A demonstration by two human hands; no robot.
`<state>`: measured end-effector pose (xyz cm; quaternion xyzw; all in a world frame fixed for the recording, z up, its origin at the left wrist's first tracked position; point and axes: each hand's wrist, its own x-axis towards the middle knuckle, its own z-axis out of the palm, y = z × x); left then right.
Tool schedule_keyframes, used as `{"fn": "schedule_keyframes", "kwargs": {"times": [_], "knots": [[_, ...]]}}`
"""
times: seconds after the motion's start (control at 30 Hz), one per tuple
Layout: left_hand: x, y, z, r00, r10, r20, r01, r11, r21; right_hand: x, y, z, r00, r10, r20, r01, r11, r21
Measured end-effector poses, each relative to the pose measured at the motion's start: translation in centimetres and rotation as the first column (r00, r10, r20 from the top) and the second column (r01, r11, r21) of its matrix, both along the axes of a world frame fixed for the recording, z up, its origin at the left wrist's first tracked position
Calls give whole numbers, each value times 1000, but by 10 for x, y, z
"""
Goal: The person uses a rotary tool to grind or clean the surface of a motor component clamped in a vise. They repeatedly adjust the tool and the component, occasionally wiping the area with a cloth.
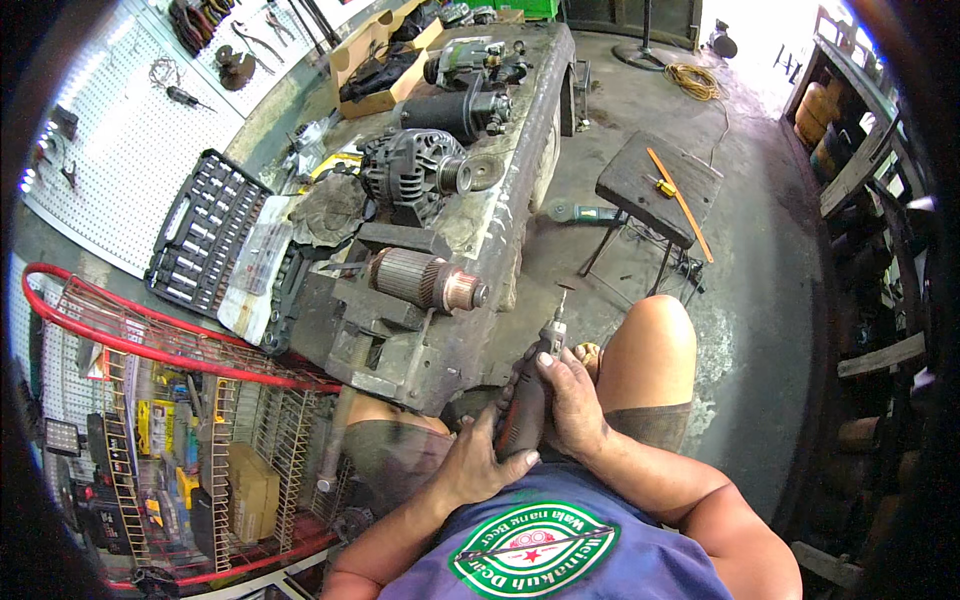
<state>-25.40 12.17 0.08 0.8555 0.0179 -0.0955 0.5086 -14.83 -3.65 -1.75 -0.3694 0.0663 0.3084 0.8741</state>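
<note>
A dark rotary tool point(524, 418) with reddish-brown panels is held in front of my shirt, its nose pointing away from me. My left hand point(478, 458) grips the rear of its body. My right hand point(577, 402) closes round its front part, thumb near the collar. From the nose sticks a thin shaft with a small flat disc point(567, 287) on its tip, touching nothing. To the left, a motor armature point(405, 278) with a copper commutator point(464, 291) lies clamped in a bench vise point(375, 345). The tool is apart from the armature.
On the bench stand an alternator point(408, 170), a starter motor point(455, 115) and a socket set point(205, 235). A red wire rack point(180, 320) is at my left. Ahead right, a small stool point(640, 185) carries a yellow screwdriver and an orange strip; an angle grinder point(580, 212) lies beside it.
</note>
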Motion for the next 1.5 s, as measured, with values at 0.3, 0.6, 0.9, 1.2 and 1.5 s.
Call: {"fn": "schedule_keyframes", "kwargs": {"times": [0.3, 0.6, 0.9, 1.2, 1.5], "knots": [[-7, 30, 42, 998, 38, 42, -31, 988, -150, -9, 35, 35, 982, 53, 183, -77, 989, 127], [-20, 69, 52, 991, -94, -91, 66, 960, -271, -15, 64, 48, 959, 109, 262, -27, 954, -300], [-20, 66, 56, 993, 10, 118, -24, 993, 116, -16, 67, 43, 942, 138, 307, -133, 990, -35], [-17, 63, 40, 981, -25, 192, -20, 974, 226, -9, 63, 31, 950, 129, 283, -147, 988, 45], [-23, 61, 35, 980, 26, 196, -73, 969, 235, -3, 57, 33, 893, 189, 408, -144, 980, -139]]}}
